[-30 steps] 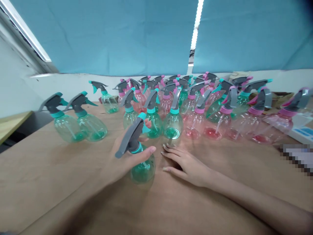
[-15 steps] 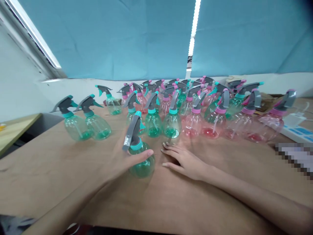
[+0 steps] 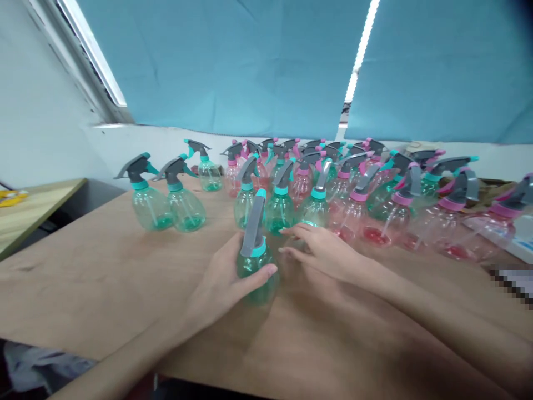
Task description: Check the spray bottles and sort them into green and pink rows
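My left hand [image 3: 233, 275] is wrapped round the body of a green spray bottle [image 3: 260, 286] with a turquoise collar and a grey trigger head. The bottle stands upright near the middle of the table, its trigger side turned away from me. To its right, my right hand [image 3: 320, 250] hovers just above the table with its fingers apart and nothing in them. Its fingertips are close to the held bottle and in front of another green spray bottle [image 3: 314, 208]. One more green spray bottle [image 3: 280, 211] stands right behind the held one.
Several pink spray bottles [image 3: 381, 222] and green ones crowd the back and right of the brown table [image 3: 104, 289]. Two green spray bottles [image 3: 187, 208] stand at the left. A white power strip [image 3: 522, 230] lies at the far right, beside a pixelated patch.
My right hand has lifted from the tabletop. The held bottle has turned a little in my left hand. The view has shifted, so the whole scene appears further right or left.
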Motion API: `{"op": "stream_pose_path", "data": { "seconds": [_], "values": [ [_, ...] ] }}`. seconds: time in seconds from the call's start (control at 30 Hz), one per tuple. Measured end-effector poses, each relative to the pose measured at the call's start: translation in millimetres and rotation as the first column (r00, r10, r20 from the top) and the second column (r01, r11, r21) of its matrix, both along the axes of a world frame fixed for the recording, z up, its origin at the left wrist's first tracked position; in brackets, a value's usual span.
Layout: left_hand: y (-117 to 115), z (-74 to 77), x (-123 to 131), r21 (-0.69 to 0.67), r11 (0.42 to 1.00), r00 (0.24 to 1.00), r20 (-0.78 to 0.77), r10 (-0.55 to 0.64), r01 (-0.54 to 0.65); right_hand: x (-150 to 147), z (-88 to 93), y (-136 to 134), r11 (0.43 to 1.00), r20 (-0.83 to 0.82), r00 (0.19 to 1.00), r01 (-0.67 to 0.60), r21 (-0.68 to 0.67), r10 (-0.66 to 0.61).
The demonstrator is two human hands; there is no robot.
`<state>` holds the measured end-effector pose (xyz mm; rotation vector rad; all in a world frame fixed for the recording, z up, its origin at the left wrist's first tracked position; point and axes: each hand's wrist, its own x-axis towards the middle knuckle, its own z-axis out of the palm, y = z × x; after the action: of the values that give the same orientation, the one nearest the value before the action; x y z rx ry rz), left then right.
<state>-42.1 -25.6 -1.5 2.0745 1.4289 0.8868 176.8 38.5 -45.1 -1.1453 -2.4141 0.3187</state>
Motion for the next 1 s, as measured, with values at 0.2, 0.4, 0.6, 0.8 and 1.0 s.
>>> {"op": "stream_pose_path", "data": {
  "seconds": [0.2, 0.4, 0.6, 0.8, 1.0],
  "values": [
    [11.8, -13.0, -46.2, 0.190, 0.980, 0.997, -0.037, 0.072, -0.063, -42.1, 18.0, 25.8, 0.994, -0.085, 0.992, 0.097, 0.049, -0.093],
    [47.0, -21.7, -99.4, 0.165, 0.970, 0.982, -0.032, 0.186, -0.178, -77.8, 24.1, 42.3, 0.974, -0.151, 0.964, 0.225, 0.028, -0.218],
    [78.7, -12.6, -109.6, 0.117, 0.978, 0.984, -0.016, 0.176, -0.173, -96.0, 25.7, 57.4, 0.965, -0.221, 0.941, 0.262, 0.001, -0.255],
    [103.6, -11.7, -109.1, 0.105, 0.985, 0.991, 0.012, 0.134, -0.134, -105.0, 19.0, 73.9, 0.968, -0.270, 0.930, 0.246, -0.045, -0.249],
    [117.2, -12.7, -106.6, 0.096, 0.985, 0.990, -0.003, 0.142, -0.141, -111.4, 22.1, 80.4, 0.958, -0.303, 0.913, 0.235, -0.162, -0.275]
  ]
}}
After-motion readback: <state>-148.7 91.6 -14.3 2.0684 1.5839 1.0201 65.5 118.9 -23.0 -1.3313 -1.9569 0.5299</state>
